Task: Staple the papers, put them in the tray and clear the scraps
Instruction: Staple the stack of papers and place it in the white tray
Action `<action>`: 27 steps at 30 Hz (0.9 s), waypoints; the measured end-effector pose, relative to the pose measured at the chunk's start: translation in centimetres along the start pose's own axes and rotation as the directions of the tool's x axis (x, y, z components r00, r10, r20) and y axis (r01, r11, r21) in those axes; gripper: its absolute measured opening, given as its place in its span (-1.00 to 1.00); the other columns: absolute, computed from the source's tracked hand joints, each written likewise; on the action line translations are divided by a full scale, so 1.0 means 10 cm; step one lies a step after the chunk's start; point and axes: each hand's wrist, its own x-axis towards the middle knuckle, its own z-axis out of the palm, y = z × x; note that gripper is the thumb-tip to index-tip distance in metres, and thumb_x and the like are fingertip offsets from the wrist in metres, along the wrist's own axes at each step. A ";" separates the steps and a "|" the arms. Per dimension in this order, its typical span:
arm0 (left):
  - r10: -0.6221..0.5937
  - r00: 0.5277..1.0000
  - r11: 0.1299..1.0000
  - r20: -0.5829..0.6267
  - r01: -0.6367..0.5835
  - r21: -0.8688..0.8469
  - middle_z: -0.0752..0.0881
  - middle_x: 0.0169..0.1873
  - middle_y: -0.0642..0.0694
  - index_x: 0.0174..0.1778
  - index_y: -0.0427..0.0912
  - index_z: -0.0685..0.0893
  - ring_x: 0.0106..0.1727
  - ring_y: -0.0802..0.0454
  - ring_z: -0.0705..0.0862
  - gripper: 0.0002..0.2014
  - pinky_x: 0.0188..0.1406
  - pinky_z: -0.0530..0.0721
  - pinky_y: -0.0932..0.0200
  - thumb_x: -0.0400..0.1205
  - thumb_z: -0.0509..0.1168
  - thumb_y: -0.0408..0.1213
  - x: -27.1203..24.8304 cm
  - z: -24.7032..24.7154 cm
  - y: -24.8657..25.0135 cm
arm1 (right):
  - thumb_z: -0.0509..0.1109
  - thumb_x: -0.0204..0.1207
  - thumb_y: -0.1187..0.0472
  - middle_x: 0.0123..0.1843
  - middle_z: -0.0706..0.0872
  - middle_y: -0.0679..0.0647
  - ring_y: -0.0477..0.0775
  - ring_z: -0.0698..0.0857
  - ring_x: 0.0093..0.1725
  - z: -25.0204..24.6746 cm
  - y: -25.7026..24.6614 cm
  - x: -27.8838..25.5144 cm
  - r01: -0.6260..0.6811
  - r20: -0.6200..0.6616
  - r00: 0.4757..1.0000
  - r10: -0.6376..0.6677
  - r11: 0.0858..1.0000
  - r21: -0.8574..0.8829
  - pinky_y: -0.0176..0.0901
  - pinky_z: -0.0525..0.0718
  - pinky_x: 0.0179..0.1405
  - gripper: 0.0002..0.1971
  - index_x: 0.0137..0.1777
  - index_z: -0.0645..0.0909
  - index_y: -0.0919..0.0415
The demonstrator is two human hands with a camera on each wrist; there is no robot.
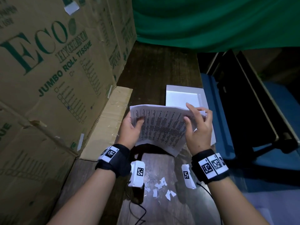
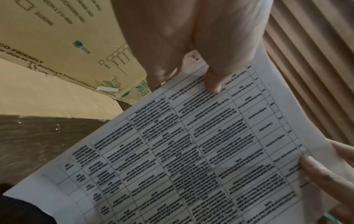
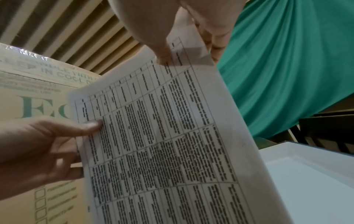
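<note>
A sheaf of printed papers (image 1: pixel 162 125) with ruled tables is held up in the air between both hands, above the dark wooden table. My left hand (image 1: pixel 132 129) grips its left edge, thumb on the printed face (image 2: pixel 213 84). My right hand (image 1: pixel 197 127) pinches the right edge near the top corner (image 3: pixel 164 56). The white tray (image 1: pixel 183 96) stands just beyond the papers, partly hidden behind them; its pale inside (image 3: pixel 306 174) shows at lower right in the right wrist view. Several white paper scraps (image 1: pixel 162 187) lie on the table between my wrists. No stapler is in view.
A big ECO cardboard box (image 1: pixel 53 65) walls off the left, with a flattened flap (image 1: pixel 110 120) on the table. Green cloth (image 1: pixel 211 21) hangs at the back. A dark chair (image 1: pixel 253 103) stands off the table's right edge. Loose staples (image 2: pixel 57 127) lie on the wood.
</note>
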 end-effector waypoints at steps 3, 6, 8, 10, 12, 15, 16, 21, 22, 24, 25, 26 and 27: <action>0.116 0.993 0.993 -0.015 -0.115 0.033 0.66 0.07 -0.03 0.30 0.05 0.41 0.17 0.01 0.68 -0.67 0.14 0.73 -0.07 0.67 0.25 -0.34 -0.03 0.00 0.06 | 0.31 0.47 0.55 0.15 0.49 0.26 -0.03 0.54 0.11 0.00 0.01 0.03 -0.034 0.059 0.998 0.031 0.998 0.053 -0.34 0.62 0.19 -0.53 0.32 0.63 0.14; 0.411 0.907 0.904 -0.087 -0.394 0.169 0.58 0.13 -0.13 0.53 0.22 0.14 0.12 -0.05 0.66 -0.40 0.05 0.67 0.17 0.68 0.20 -0.38 -0.04 -0.03 0.18 | 0.26 0.41 0.63 0.08 0.40 0.09 -0.01 0.54 0.08 -0.02 -0.01 0.09 -0.098 0.112 0.990 0.087 0.990 0.100 -0.66 0.55 0.13 -0.46 0.30 0.64 0.15; 0.569 0.820 0.796 -0.052 -0.535 0.283 0.51 0.15 -0.12 0.58 0.39 -0.03 0.06 0.04 0.60 -0.21 0.04 0.63 0.31 0.67 0.18 -0.46 -0.01 -0.03 0.22 | 0.26 0.41 0.65 0.05 0.39 0.08 0.02 0.55 0.06 -0.02 -0.02 0.11 -0.127 0.133 0.985 0.109 0.983 0.133 -0.80 0.49 0.07 -0.46 0.30 0.64 0.17; 0.611 0.792 0.743 0.009 -0.577 0.339 0.42 0.15 -0.07 0.55 0.52 -0.04 0.05 0.09 0.53 -0.07 0.09 0.63 0.35 0.63 0.18 -0.59 0.02 -0.02 0.19 | 0.25 0.41 0.66 0.03 0.41 0.12 -0.01 0.54 0.05 -0.02 -0.02 0.12 -0.146 0.144 0.982 0.125 0.978 0.147 -0.83 0.47 0.02 -0.48 0.30 0.63 0.23; 0.562 0.825 0.758 0.051 -0.539 0.367 0.40 0.14 -0.07 0.53 0.49 0.20 0.14 0.04 0.55 -0.08 0.20 0.69 0.21 0.57 0.21 -0.67 0.05 -0.03 0.15 | 0.22 0.41 0.66 0.04 0.50 0.25 -0.01 0.55 0.06 0.00 -0.01 0.13 -0.123 0.118 0.987 0.107 0.983 0.137 -0.83 0.46 0.01 -0.54 0.25 0.61 0.33; 0.500 0.864 0.804 0.057 -0.488 0.340 0.46 0.18 -0.12 0.38 0.31 0.49 0.22 -0.07 0.63 -0.30 0.11 0.78 0.02 0.58 0.21 -0.64 0.08 -0.02 0.17 | 0.19 0.41 0.63 0.04 0.57 0.36 0.12 0.62 0.06 0.03 0.02 0.18 -0.072 0.072 0.995 0.062 0.987 0.141 -0.77 0.47 0.05 -0.65 0.14 0.59 0.42; 0.508 0.860 0.808 0.044 -0.494 0.322 0.48 0.17 -0.14 0.35 0.25 0.53 0.20 -0.08 0.65 -0.35 0.08 0.79 0.04 0.57 0.21 -0.63 0.08 -0.02 0.19 | 0.18 0.41 0.63 0.03 0.58 0.36 0.14 0.63 0.04 0.03 0.02 0.21 -0.062 0.061 0.997 0.054 0.988 0.144 -0.76 0.48 0.05 -0.67 0.12 0.59 0.42; 0.516 0.856 0.810 0.025 -0.497 0.311 0.51 0.13 -0.16 0.35 0.18 0.52 0.08 -0.03 0.67 -0.35 0.02 0.77 0.19 0.53 0.15 -0.66 0.04 -0.02 0.18 | 0.17 0.45 0.62 0.05 0.59 0.33 0.07 0.61 0.04 0.02 0.04 0.21 -0.063 0.045 0.997 0.058 0.990 0.126 -0.75 0.43 0.08 -0.71 0.11 0.56 0.42; 0.509 0.860 0.816 0.024 -0.492 0.305 0.51 0.14 -0.16 0.38 0.18 0.49 0.07 0.03 0.67 -0.33 0.03 0.76 0.22 0.53 0.14 -0.67 0.03 -0.02 0.16 | 0.18 0.47 0.60 0.08 0.60 0.32 0.04 0.58 0.07 0.03 0.05 0.17 -0.076 0.055 0.996 0.070 0.991 0.112 -0.72 0.42 0.11 -0.71 0.14 0.54 0.41; 0.518 0.856 0.815 0.002 -0.494 0.304 0.54 0.23 -0.19 0.48 0.20 0.35 0.13 0.17 0.65 -0.32 0.17 0.67 0.33 0.59 0.13 -0.62 0.02 -0.01 0.12 | 0.19 0.50 0.55 0.15 0.59 0.26 -0.01 0.56 0.11 0.04 0.06 0.11 -0.125 0.079 0.990 0.117 0.987 0.104 -0.52 0.52 0.15 -0.66 0.25 0.48 0.33; 0.512 0.859 0.822 -0.016 -0.484 0.301 0.56 0.29 -0.24 0.55 0.25 0.23 0.22 0.10 0.63 -0.31 0.27 0.64 0.25 0.63 0.13 -0.55 0.02 0.00 0.11 | 0.19 0.51 0.54 0.15 0.58 0.21 -0.03 0.56 0.09 0.04 0.06 0.10 -0.155 0.082 0.986 0.146 0.981 0.113 -0.48 0.55 0.08 -0.62 0.31 0.43 0.29; 0.480 0.877 0.848 -0.034 -0.453 0.275 0.58 0.28 -0.29 0.59 0.31 0.07 0.26 -0.06 0.63 -0.29 0.31 0.65 0.05 0.67 0.12 -0.45 0.03 0.00 0.11 | 0.20 0.52 0.53 0.12 0.56 0.14 -0.07 0.55 0.05 0.04 0.05 0.10 -0.187 0.077 0.981 0.178 0.974 0.131 -0.51 0.54 -0.01 -0.58 0.35 0.39 0.26; 0.429 0.902 0.885 -0.042 -0.411 0.220 0.61 0.22 -0.31 0.60 0.35 -0.08 0.22 -0.15 0.65 -0.26 0.28 0.67 -0.12 0.69 0.11 -0.39 0.03 0.00 0.12 | 0.20 0.53 0.52 0.10 0.53 0.09 -0.09 0.55 0.00 0.04 0.05 0.10 -0.219 0.066 0.975 0.211 0.964 0.150 -0.52 0.53 -0.09 -0.55 0.39 0.35 0.24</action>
